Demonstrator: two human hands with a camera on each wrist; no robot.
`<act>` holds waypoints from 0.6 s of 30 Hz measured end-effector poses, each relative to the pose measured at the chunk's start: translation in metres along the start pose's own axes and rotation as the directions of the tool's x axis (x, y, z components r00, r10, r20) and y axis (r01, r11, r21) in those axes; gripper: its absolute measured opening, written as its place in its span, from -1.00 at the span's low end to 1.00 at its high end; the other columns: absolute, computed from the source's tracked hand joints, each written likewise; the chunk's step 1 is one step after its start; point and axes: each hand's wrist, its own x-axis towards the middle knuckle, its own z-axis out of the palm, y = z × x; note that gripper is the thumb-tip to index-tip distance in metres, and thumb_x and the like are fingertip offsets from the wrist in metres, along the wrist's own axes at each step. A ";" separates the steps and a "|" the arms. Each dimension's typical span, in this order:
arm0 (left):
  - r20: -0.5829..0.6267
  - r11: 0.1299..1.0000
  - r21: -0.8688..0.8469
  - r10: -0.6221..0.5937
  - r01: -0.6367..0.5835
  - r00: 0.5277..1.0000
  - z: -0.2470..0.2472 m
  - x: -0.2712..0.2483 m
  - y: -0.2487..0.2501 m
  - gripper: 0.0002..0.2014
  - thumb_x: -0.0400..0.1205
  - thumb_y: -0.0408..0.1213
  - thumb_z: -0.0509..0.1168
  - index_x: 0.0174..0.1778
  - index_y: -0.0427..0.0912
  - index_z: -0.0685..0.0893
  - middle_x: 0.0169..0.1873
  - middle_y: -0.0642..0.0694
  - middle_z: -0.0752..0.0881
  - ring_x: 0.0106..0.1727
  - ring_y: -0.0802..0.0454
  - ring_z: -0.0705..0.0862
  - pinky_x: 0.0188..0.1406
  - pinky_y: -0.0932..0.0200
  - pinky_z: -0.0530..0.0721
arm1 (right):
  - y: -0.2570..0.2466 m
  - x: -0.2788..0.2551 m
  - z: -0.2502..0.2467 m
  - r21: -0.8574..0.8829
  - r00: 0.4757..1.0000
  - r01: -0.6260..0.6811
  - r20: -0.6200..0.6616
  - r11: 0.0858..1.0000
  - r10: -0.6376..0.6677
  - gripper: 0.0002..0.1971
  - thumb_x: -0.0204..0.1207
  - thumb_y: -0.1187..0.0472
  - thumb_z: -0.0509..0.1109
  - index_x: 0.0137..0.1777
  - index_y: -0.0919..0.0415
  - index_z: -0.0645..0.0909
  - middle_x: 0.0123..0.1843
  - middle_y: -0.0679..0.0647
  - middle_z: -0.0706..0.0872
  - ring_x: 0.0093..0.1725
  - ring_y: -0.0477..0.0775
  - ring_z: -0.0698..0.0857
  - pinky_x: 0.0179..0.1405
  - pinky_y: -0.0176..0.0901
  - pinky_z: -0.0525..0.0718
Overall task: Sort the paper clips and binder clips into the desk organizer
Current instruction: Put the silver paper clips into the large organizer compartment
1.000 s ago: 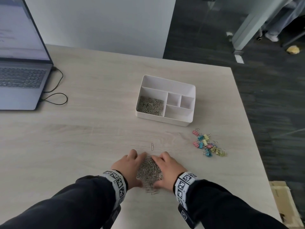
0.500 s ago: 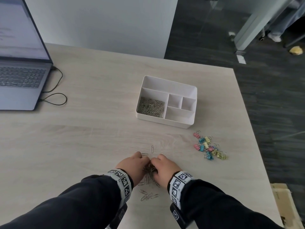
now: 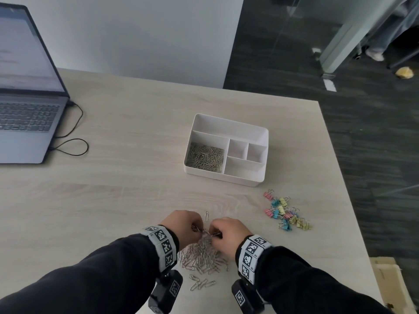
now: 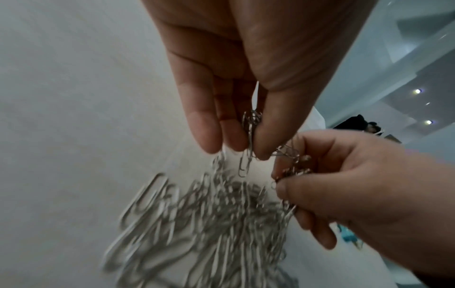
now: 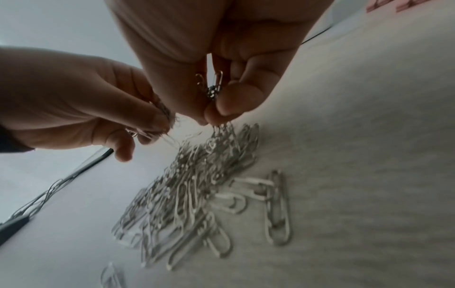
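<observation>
Over table, both hands (image 3: 205, 227) pinching paper clips (image 3: 199, 254)

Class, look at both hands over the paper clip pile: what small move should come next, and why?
Probably lift both pinches and carry them to the desk organizer. The left hand and right hand each pinch paper clips, and the near-left compartment already holds clips.

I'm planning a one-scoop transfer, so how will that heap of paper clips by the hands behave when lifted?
Probably as a tangled clump: clips dangle linked from the left hand and right hand. The paper clip pile likely sheds strays, since several already lie loose on the table. Being thin wire, a handful looks light.
</observation>
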 end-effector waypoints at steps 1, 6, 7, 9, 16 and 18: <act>-0.002 0.999 -0.041 -0.005 0.005 1.000 -0.006 0.002 0.003 -0.91 0.46 -0.23 0.39 -0.17 0.06 0.73 -0.32 0.12 0.74 -0.42 0.20 0.66 -0.34 0.31 0.69 | 0.001 0.000 -0.003 0.014 1.000 -0.006 -0.008 1.000 0.007 -0.81 0.46 0.21 0.35 0.06 0.10 0.67 0.05 0.06 0.69 0.06 0.08 0.62 0.01 -0.21 0.51; -0.094 0.982 -0.191 -0.015 -0.003 0.996 -0.047 0.016 0.018 -0.94 0.49 -0.24 0.46 -0.22 0.02 0.73 -0.35 0.11 0.74 -0.55 0.16 0.72 -0.50 0.26 0.73 | 0.006 -0.003 -0.015 0.071 0.999 -0.041 -0.024 0.997 0.043 -0.87 0.45 0.22 0.37 -0.02 0.10 0.68 -0.09 -0.06 0.62 -0.04 0.01 0.62 -0.01 -0.23 0.55; -0.119 0.975 -0.221 -0.018 -0.008 0.993 -0.055 0.021 0.021 -0.92 0.49 -0.24 0.48 -0.23 0.03 0.73 -0.33 0.10 0.75 -0.55 0.16 0.73 -0.51 0.28 0.71 | 0.007 -0.003 -0.017 0.079 0.999 -0.046 -0.022 0.996 0.048 -0.87 0.45 0.22 0.37 -0.03 0.11 0.68 -0.10 -0.07 0.62 -0.06 -0.02 0.61 -0.02 -0.25 0.55; -0.178 0.958 -0.285 -0.032 -0.020 0.983 -0.072 0.032 0.026 -0.90 0.49 -0.24 0.51 -0.24 0.03 0.72 -0.32 0.05 0.77 -0.51 0.11 0.76 -0.48 0.25 0.73 | 0.009 -0.004 -0.019 0.102 0.998 -0.063 -0.020 0.993 0.066 -0.87 0.45 0.22 0.38 -0.03 0.12 0.69 -0.11 -0.08 0.62 -0.08 -0.05 0.61 -0.05 -0.29 0.55; -0.343 0.894 -0.438 -0.073 -0.091 0.936 -0.117 0.071 0.047 -0.90 0.48 -0.26 0.51 -0.20 -0.05 0.71 -0.26 -0.14 0.78 -0.39 -0.02 0.79 -0.37 0.10 0.82 | 0.012 -0.005 -0.024 0.158 0.992 -0.124 0.007 0.980 0.124 -0.88 0.47 0.22 0.36 -0.03 0.11 0.67 -0.07 -0.04 0.66 -0.12 -0.05 0.62 -0.08 -0.22 0.64; -0.364 0.888 -0.449 -0.083 -0.097 0.928 -0.123 0.080 0.048 -0.89 0.47 -0.23 0.51 -0.21 -0.01 0.70 -0.30 -0.05 0.77 -0.41 -0.04 0.81 -0.27 -0.06 0.85 | 0.011 -0.004 -0.025 0.168 0.990 -0.139 0.009 0.976 0.140 -0.88 0.48 0.22 0.35 -0.02 0.12 0.67 -0.03 -0.01 0.68 -0.16 -0.07 0.60 -0.09 -0.20 0.67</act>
